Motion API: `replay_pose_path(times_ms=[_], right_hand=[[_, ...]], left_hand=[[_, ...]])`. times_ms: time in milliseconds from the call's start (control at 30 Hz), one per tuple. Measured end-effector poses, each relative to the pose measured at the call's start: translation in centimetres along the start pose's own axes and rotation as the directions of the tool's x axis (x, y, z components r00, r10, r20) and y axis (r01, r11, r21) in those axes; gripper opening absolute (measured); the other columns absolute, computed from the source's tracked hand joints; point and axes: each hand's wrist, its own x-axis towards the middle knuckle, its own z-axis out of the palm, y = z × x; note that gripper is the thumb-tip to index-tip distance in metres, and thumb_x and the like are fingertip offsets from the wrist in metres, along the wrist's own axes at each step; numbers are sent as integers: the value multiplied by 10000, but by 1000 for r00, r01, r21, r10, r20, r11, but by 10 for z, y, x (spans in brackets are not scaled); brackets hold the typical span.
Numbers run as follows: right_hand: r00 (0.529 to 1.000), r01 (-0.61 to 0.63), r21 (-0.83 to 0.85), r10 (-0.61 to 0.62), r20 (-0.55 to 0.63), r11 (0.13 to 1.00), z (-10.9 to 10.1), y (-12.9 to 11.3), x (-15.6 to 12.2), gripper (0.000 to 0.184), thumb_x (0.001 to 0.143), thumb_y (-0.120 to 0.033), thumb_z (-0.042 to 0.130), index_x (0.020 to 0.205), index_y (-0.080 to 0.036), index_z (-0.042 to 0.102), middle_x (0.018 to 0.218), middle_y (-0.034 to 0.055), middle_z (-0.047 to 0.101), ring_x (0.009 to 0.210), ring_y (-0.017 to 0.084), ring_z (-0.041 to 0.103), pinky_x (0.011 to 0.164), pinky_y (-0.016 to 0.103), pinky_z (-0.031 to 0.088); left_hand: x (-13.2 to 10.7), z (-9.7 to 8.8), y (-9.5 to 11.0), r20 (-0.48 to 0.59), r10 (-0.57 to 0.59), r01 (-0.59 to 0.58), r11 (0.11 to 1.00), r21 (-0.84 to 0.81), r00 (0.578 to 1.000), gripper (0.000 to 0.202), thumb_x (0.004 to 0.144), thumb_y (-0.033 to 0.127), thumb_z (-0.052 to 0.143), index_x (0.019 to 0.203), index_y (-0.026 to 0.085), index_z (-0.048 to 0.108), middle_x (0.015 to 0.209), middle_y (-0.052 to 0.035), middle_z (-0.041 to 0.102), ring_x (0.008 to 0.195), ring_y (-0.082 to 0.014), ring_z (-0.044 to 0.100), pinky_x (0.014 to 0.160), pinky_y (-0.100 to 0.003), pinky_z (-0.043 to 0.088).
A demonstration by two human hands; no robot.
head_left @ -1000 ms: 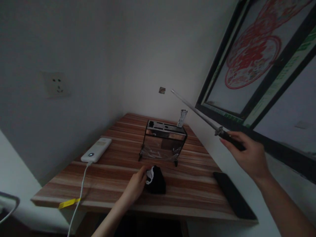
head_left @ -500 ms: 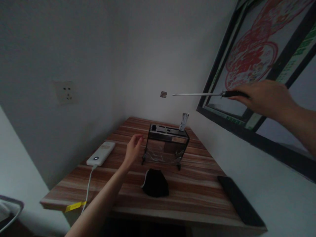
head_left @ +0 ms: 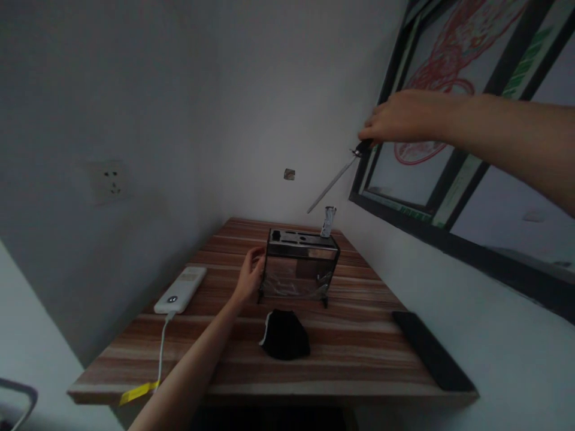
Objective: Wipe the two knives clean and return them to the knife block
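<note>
A clear knife block [head_left: 299,266] with a dark slotted top stands at the back of the wooden table [head_left: 350,347]. My left hand [head_left: 249,279] rests against its left side, fingers curled round the edge. High above it my right hand [head_left: 402,120] grips the black handle of a long thin sharpening steel [head_left: 333,181]. The rod slants down and left, its tip hanging a little above the block's top. A black cloth [head_left: 286,335] lies on the table in front of the block.
A white power bank [head_left: 180,290] with a cable lies at the left. A flat black slab [head_left: 433,358] lies along the right wall. A small wrapped object [head_left: 327,222] stands behind the block. A dark-framed window [head_left: 458,179] with a red paper cutting fills the right wall.
My left hand left the black cloth and moved to the block's left side. My right hand rose and swung the steel from pointing up-left to slanting downward over the block.
</note>
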Motion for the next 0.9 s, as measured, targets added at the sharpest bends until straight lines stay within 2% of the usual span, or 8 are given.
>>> replay_pose_path(times_ms=[133, 233, 333, 433, 533, 733, 900], right_hand=[[996, 34, 123, -24, -82, 992, -15, -2, 14, 726, 831, -413, 62, 629, 29, 601, 844, 157, 700, 857, 106, 627, 516, 294, 315], [981, 104, 101, -86, -174, 989, -20, -6, 21, 678, 867, -399, 118, 651, 21, 604, 784, 117, 708, 821, 85, 625, 509, 256, 307], [959, 176, 63, -157, -237, 982, -18, -11, 29, 580, 918, -316, 196, 705, 7, 627, 734, 56, 704, 798, 89, 626, 585, 250, 363], [962, 165, 61, -147, -231, 984, -10, -18, 37, 407, 941, -210, 347, 738, -34, 653, 715, 4, 684, 815, 121, 635, 702, 288, 422], [970, 141, 17, -135, -202, 990, 1, -23, 44, 268, 929, -156, 463, 759, -84, 657, 728, -8, 662, 832, 171, 632, 736, 337, 451], [975, 153, -86, -165, -150, 984, 13, -27, 49, 283, 969, -168, 404, 818, -133, 640, 761, -7, 638, 826, 179, 606, 718, 338, 446], [967, 180, -44, -185, -177, 983, 18, -29, 48, 308, 984, -180, 368, 826, -160, 631, 753, -12, 628, 816, 166, 587, 731, 337, 423]], left_hand=[[0, 0, 3, 39, 20, -18, 999, -39, 999, 399, 833, 402, 543, 1167, 190, 488, 1241, -106, 556, 1155, -219, 532, 1013, -383, 392], [-1, 1, 7, 18, 4, -3, 999, -42, 1000, 381, 836, 386, 543, 1151, 178, 492, 1227, -111, 566, 1135, -217, 545, 1004, -385, 401], [-2, 3, 12, 21, -16, 17, 999, -44, 1000, 366, 840, 386, 534, 1136, 173, 498, 1213, -113, 581, 1112, -219, 562, 986, -387, 418], [-2, 3, 14, 30, -34, 35, 998, -48, 999, 374, 841, 403, 526, 1135, 174, 492, 1202, -113, 590, 1109, -223, 570, 974, -386, 428], [-1, 3, 13, 21, -38, 39, 999, -30, 999, 382, 834, 421, 525, 1123, 174, 493, 1201, -115, 585, 1113, -225, 568, 981, -389, 422], [-1, 2, 11, 25, -27, 27, 1000, 1, 999, 373, 839, 423, 513, 1124, 183, 501, 1216, -109, 579, 1125, -221, 563, 985, -383, 419], [-1, 1, 11, 24, -25, 25, 1000, -5, 999, 363, 841, 422, 518, 1116, 185, 509, 1203, -105, 582, 1113, -211, 566, 981, -374, 424]])
